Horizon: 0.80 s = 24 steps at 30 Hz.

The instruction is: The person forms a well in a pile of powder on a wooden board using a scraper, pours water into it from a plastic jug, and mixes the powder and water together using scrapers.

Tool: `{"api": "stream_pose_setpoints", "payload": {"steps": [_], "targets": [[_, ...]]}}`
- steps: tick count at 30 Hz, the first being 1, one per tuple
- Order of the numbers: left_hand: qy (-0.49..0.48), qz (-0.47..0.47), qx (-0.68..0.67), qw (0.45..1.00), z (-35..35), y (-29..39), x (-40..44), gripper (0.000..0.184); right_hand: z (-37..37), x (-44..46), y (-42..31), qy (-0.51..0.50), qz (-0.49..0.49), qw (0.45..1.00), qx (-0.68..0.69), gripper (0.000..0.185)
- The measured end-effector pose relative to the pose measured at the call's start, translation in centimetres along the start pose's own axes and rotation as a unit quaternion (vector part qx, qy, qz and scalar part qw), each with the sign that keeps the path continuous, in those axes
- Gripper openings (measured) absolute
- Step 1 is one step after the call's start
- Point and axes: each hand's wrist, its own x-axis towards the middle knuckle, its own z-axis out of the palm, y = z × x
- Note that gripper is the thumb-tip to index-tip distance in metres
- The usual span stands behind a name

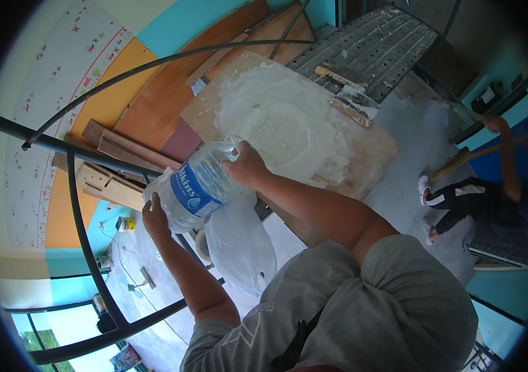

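A large clear plastic water bottle (196, 189) with a blue label is held tilted between both hands, beside a wooden board. My right hand (248, 166) is closed on its upper right end, thumb and fingers pinching the plastic there. At the lower left end, my left hand (156, 217) supports the bottle, its fingers curled against the side and partly hidden. White powder or paste (276, 130) is spread on the board (375, 152), with a ring-shaped ridge in the middle. Whether anything is inside the bottle I cannot tell.
Dark scaffold bars (78, 149) curve along the left. Plastering tools (354, 102) lie on the board's far edge, near a perforated metal plank (369, 46). Below the bottle hangs a whitish plastic bag (239, 245). Another person (493, 192) holds a wooden handle on the right.
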Motion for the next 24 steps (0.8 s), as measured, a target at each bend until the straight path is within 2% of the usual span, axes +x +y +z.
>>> {"api": "stream_pose_setpoints", "payload": {"steps": [10, 13, 16, 19, 20, 21, 22, 23, 24], "targets": [[-0.004, 0.002, -0.029, 1.000, 0.2, -0.8, 0.6, 0.071, 0.7, 0.4, 0.6, 0.035, -0.035, 0.999, -0.003, 0.052], [-0.010, 0.007, 0.013, 1.000, -0.1, -0.3, -0.1, 0.066, 1.0, 0.2, 0.0, 0.042, -0.058, 0.997, -0.021, 0.053], [-0.055, -0.049, -0.138, 0.988, 1.1, -2.5, 0.9, 0.061, 1.0, 0.5, -1.0, 0.041, -0.065, 0.995, -0.067, 0.059], [-0.041, -0.102, -0.261, 0.959, 2.8, -3.3, 0.9, 0.060, 1.5, 0.4, -2.5, 0.067, -0.116, 0.988, -0.072, 0.066], [-0.033, -0.108, -0.299, 0.948, 3.3, -4.0, 1.0, 0.061, 0.0, -0.8, -5.0, 0.016, -0.089, 0.993, -0.076, 0.069], [-0.045, -0.105, -0.327, 0.938, 3.8, -4.7, 1.3, 0.066, -0.5, -1.7, -6.5, 0.021, -0.108, 0.989, -0.095, 0.071], [-0.052, -0.125, -0.376, 0.917, 4.5, -4.4, 0.8, 0.067, -0.3, -2.2, -8.2, 0.022, -0.068, 0.997, -0.044, 0.070], [-0.057, -0.147, -0.423, 0.892, 4.7, -3.7, -0.3, 0.069, 1.3, -1.4, -7.9, 0.054, -0.136, 0.989, -0.020, 0.067], [-0.062, -0.169, -0.468, 0.865, 4.8, -2.6, -1.5, 0.071, 0.5, -2.6, -10.1, 0.042, -0.147, 0.988, -0.005, 0.063]]}}
